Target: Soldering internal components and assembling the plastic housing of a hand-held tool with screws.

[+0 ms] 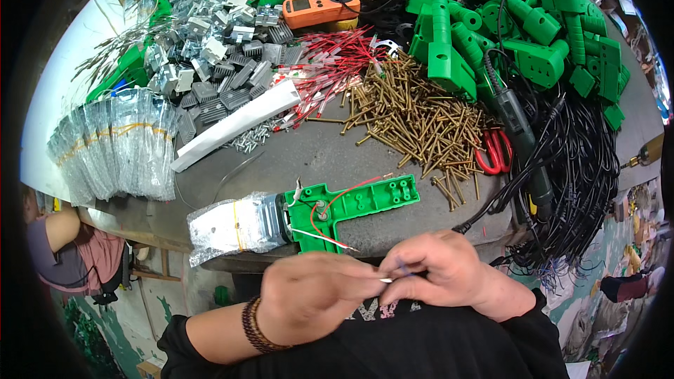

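Observation:
In front of my chest, both hands meet at the fingertips. My left hand (309, 298) is closed in a pinch, and my right hand (442, 270) pinches from the other side. Between them shows the pale tip of a thin wire (385, 281), with a blurred bluish strand by the right fingers; the rest is hidden. Just beyond, a green plastic half-shell (372, 203) lies open at the table edge, with red and white wires across it. A metal part in a clear wrapper with a rubber band (239, 228) adjoins its left end. A black cord (484, 207) reaches the table beside my right hand.
Brass-coloured screws (414, 112), red leads (337, 63), grey heat sinks (228, 84) and metal brackets (203, 28) are heaped behind. Wrapped parts (116, 144) stand left. At right lie green shells (519, 21), black cords (583, 168), red-handled pliers (495, 153) and a dark pen-shaped tool (519, 133).

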Demonstrator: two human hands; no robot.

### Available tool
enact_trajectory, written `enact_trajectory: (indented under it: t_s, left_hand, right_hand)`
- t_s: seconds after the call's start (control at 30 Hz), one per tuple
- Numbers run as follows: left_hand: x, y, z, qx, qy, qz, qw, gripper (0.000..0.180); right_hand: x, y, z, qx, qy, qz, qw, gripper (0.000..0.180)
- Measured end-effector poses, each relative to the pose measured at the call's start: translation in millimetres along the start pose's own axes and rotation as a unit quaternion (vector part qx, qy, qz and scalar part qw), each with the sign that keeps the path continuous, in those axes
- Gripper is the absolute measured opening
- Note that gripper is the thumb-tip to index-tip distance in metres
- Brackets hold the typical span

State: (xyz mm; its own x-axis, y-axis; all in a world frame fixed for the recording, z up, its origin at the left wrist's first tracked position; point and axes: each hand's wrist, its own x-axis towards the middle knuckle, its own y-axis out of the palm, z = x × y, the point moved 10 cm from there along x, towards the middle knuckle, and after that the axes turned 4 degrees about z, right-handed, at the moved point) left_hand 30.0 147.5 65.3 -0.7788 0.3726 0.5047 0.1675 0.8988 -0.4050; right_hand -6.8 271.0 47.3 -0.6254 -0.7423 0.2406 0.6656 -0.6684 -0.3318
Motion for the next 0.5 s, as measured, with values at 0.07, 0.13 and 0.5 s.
enact_trajectory:
  t_s: [0.07, 0.13, 0.5]
  left_hand:
    - [2.3, 4.6, -13.9, 0.083, 0.027, 0.025, 0.996, 0.027]
    - [1.6, 3.4, -23.6, 0.192, 0.053, 0.027, 0.979, 0.029]
    - [-16.2, -17.0, -27.4, 0.337, 0.086, 0.006, 0.937, 0.023]
  right_hand:
    - [-1.4, -1.1, 1.1, -0.017, -0.003, -0.006, 1.000, 0.038]
    - [-2.6, -4.7, 2.4, -0.053, -0.005, -0.023, 0.998, 0.039]
    - [8.6, 7.6, -12.9, 0.006, 0.110, 0.067, 0.992, 0.016]
